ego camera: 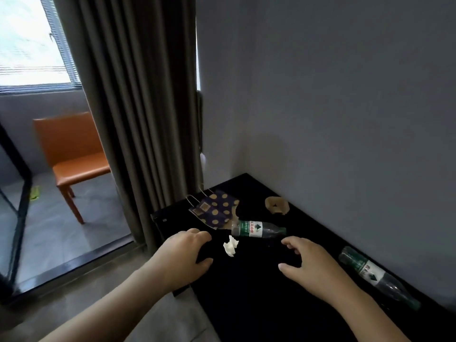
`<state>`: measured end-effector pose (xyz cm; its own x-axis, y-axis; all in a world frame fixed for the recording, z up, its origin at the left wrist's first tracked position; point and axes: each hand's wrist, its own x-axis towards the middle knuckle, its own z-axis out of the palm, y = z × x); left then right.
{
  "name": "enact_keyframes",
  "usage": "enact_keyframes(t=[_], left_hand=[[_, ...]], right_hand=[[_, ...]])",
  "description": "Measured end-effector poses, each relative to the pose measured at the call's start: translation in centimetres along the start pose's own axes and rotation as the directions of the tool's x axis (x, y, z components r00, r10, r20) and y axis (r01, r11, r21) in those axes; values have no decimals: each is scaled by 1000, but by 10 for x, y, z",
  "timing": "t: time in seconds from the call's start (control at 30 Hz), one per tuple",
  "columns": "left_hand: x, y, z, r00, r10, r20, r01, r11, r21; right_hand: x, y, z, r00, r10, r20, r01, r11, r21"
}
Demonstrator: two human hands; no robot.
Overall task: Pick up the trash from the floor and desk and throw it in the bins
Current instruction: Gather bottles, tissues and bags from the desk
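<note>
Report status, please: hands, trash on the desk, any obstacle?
Left hand and right hand empty, fingers loosely curled, over the black desk. Crumpled tissue and plastic bottle lie between them, untouched. Nothing blocks the reach.

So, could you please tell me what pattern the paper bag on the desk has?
The paper bag is dark navy with tan polka dots, seen in the head view.
</note>
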<state>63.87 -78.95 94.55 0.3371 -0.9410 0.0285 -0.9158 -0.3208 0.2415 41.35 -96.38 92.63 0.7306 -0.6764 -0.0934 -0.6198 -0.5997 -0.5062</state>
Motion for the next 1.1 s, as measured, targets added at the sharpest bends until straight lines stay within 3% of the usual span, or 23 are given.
enact_keyframes(t=[0.13,0.47,0.77,0.93,1.1], left_hand=[[48,-51,5,997,65,49,-63,998,-26],[153,-119,63,945,189,268,-165,980,-110],[244,-130,125,909,178,377,-142,982,-121],[273,-123,169,880,145,452,-82,984,-156],[287,-121,201,832,209,513,-110,970,-217]], right_hand=[[40,-13,11,993,99,63,-100,995,12],[118,-4,44,961,274,40,-274,962,4],[231,46,75,968,240,79,-241,971,-1],[284,78,101,963,244,117,-232,967,-109],[308,103,132,950,251,185,-222,962,-161]])
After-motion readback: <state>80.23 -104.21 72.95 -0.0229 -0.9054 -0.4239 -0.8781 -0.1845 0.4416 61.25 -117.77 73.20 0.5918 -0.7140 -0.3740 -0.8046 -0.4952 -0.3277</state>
